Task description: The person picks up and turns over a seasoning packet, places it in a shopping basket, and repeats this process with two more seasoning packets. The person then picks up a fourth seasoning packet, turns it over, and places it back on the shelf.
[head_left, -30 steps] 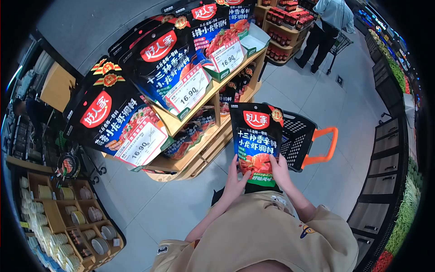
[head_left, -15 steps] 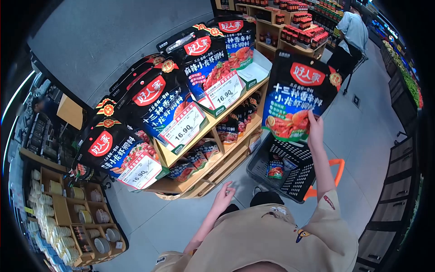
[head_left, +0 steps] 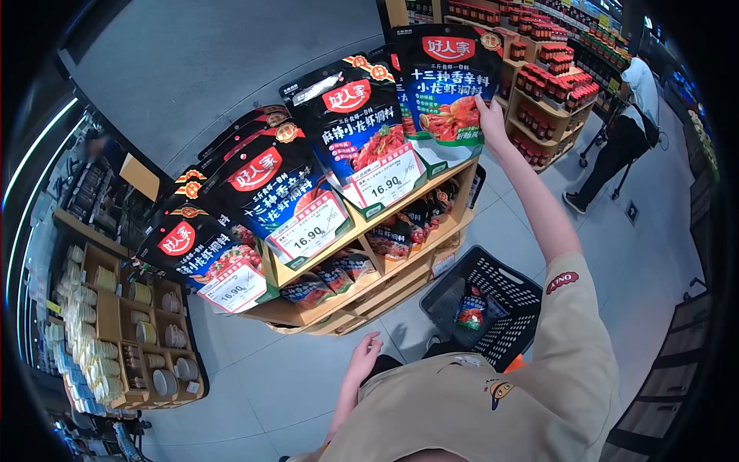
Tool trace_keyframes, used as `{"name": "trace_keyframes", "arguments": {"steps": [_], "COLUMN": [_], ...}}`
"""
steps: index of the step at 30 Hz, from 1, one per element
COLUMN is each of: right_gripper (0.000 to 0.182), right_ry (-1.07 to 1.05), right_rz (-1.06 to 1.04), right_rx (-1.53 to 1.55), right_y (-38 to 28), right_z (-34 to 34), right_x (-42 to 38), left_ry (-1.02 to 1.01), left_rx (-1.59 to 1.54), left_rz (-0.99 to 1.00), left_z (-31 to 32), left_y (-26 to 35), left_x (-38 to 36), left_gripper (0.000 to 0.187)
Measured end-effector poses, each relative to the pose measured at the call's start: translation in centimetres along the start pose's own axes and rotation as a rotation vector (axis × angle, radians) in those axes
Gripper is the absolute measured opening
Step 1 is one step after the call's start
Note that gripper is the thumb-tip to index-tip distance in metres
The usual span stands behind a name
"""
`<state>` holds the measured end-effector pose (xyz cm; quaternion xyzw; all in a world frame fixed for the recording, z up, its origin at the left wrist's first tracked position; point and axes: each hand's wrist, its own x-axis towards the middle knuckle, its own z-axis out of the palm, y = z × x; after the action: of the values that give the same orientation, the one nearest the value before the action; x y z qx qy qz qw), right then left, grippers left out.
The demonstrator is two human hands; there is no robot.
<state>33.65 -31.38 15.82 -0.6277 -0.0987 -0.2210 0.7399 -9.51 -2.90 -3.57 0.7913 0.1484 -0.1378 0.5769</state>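
1. Our right hand (head_left: 491,119) grips the thirteen-spice crayfish seasoning pouch (head_left: 450,85) by its lower right part, holding it upright over the right end of the wooden display shelf (head_left: 346,240); we cannot tell whether its base touches there
2. Our left hand (head_left: 364,356) holds nothing, fingers loosely spread and slightly bent, in front of the display shelf
3. Black-topped seasoning pouches (head_left: 350,127) lean in a row along the display shelf's top, behind price cards (head_left: 383,181) reading 16.90
4. Our black shopping basket (head_left: 440,299), with a small packet (head_left: 470,311) inside, sits before the display shelf's right end
5. Beyond that shelf's right end, we see red-lidded jars (head_left: 550,92) and a person (head_left: 635,127) in dark trousers
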Motion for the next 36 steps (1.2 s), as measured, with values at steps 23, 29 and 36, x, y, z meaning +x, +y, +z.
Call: {"name": "trace_keyframes", "arguments": {"steps": [23, 29, 36], "right_gripper": [0.038, 0.034, 0.033], "right_ry": [0.097, -0.009, -0.102], "right_rz": [-0.286, -0.298, 0.210], "right_rx": [-0.564, -0.753, -1.130], "right_y": [3.4, 3.2, 8.9], "right_z": [-2.9, -10.5, -24.2], "right_x": [-2.0, -15.5, -31.8], "left_ry": [-0.022, -0.076, -0.291], "left_rx": [0.068, 0.151, 0.285], "left_rz": [-0.086, -0.074, -0.114], "left_z": [2.0, 3.2, 6.4], "left_y": [0.5, 0.2, 0.0], "left_x": [-0.5, 0.4, 2.9], "left_gripper": [0.038, 0.036, 0.034]}}
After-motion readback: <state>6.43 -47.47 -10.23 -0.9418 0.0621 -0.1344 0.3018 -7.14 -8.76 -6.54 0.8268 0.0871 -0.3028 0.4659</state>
